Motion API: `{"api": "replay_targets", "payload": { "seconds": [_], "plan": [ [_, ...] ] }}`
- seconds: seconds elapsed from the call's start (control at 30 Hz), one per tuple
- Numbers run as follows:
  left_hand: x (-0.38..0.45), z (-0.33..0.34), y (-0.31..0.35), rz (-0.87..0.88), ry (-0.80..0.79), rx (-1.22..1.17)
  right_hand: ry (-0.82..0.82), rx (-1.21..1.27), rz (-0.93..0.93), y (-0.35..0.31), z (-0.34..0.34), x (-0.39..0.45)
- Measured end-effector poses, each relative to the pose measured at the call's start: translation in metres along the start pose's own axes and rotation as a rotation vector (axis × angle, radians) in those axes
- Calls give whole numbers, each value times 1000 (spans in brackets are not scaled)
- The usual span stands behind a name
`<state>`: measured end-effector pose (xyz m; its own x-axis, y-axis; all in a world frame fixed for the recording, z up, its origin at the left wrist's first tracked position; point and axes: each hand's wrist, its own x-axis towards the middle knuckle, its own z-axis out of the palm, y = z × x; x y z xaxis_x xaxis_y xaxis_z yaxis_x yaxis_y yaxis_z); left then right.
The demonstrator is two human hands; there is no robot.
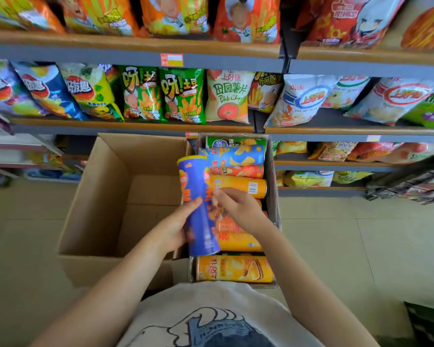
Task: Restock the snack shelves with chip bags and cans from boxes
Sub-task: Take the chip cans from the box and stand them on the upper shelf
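The blue chip can point(200, 206) is held nearly upright above the seam between two cardboard boxes. The left hand point(177, 227) grips its lower half, fingers curled round it. The right hand point(238, 209) touches its side, fingers loosely bent. The right box point(271, 171) holds cans lying flat; the left box point(105, 186) adjoins it on the floor, below shelves point(135, 127) of chip bags.

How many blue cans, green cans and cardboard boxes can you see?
Blue cans: 2
Green cans: 1
Cardboard boxes: 2
Total: 5
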<state>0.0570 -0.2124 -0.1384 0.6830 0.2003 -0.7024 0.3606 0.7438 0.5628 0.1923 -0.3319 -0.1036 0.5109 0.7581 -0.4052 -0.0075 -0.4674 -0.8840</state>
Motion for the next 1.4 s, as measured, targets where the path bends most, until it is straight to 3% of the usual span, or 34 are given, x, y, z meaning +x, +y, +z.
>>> {"api": "replay_targets", "payload": {
  "seconds": [0.07, 0.13, 0.2, 0.27, 0.37, 0.53, 0.73, 0.83, 1.0, 1.1, 1.4],
  "plan": [
    [3, -7, 6, 3, 137, -107, 120, -198, -34, -7, -4, 24],
    [6, -19, 9, 21, 215, -89, 321, -426, -64, -1, -14, 59],
    [6, -28, 11, 42, 258, -62, 422, -677, -39, 7, -28, 97],
    [1, -33, 14, 48, 281, -79, 335, -978, 66, 13, -37, 130],
    [-9, -42, 17, 38, 302, -98, 169, -1189, 207, 21, -33, 158],
    [-19, -66, 23, 28, 371, -91, 181, -1376, 173, 31, -23, 167],
    [-24, -77, 44, 56, 330, -115, 143, -1093, 175, 38, -25, 142],
    [-25, -76, 61, 88, 270, -111, 215, -677, 140, 14, -16, 115],
    [-43, -67, 124, 240, 131, -1, 172, -25, -15, -87, 12, 81],
    [-72, -54, 189, 410, 81, 52, 160, 211, -183, -174, 27, 58],
    [-188, -14, 434, 1216, 93, 310, 431, 225, -837, -428, 39, 46]
  ]
}}
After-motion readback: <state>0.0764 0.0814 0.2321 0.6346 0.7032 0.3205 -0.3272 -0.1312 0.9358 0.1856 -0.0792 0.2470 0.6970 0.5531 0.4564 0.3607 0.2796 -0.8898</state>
